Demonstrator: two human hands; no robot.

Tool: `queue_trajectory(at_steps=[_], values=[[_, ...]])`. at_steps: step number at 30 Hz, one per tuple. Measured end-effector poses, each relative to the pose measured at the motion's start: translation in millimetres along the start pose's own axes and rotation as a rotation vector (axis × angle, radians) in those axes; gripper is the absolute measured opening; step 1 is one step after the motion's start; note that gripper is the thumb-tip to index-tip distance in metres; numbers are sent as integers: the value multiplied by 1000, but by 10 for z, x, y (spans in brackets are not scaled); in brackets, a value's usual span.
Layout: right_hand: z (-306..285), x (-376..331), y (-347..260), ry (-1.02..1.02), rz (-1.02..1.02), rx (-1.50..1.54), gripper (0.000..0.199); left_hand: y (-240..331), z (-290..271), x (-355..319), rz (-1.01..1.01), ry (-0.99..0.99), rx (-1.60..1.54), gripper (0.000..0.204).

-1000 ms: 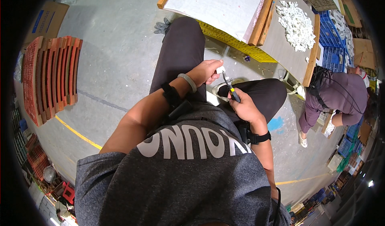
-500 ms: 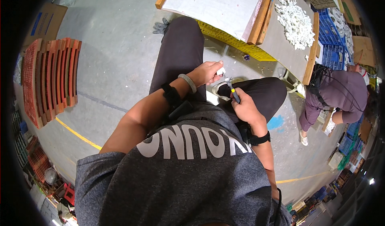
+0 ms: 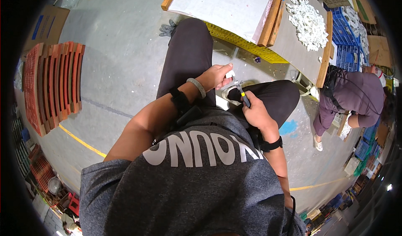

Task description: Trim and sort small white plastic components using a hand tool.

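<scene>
Since a second ago we see little change: left hand [image 3: 215, 76] still pinches one small white plastic piece [image 3: 230, 74]. Right hand [image 3: 255, 110] stays clenched around one dark yellow-banded knife [image 3: 242, 95], tip just beside that piece.

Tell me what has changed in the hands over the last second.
Very little. The left hand still pinches the small white piece in its fingers, and the right hand still holds the yellow-and-black tool with its tip toward the piece; the two hands sit perhaps slightly closer together. The seated posture, the boards and the nearby person stay as they were.
</scene>
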State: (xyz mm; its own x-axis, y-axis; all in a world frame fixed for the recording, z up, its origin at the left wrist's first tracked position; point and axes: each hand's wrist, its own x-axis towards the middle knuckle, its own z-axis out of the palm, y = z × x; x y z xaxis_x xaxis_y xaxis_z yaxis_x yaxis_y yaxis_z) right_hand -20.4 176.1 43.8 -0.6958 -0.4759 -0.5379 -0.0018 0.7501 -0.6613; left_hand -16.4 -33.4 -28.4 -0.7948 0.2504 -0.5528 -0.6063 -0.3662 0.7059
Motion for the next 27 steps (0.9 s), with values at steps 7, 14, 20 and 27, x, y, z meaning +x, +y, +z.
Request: queue_trajectory(at_steps=[7, 14, 20, 27], values=[[22, 21, 121, -115, 10, 146, 24, 15, -41, 32, 6, -35, -155, 27], [6, 37, 70, -232, 150, 313, 25, 29, -45, 26, 1, -60, -216, 24], [-96, -30, 56, -178, 69, 273, 48, 10, -93, 42, 35, -90, -293, 19], [-160, -48, 94, -239, 122, 416, 51, 32, -93, 28, 2, -90, -427, 26]])
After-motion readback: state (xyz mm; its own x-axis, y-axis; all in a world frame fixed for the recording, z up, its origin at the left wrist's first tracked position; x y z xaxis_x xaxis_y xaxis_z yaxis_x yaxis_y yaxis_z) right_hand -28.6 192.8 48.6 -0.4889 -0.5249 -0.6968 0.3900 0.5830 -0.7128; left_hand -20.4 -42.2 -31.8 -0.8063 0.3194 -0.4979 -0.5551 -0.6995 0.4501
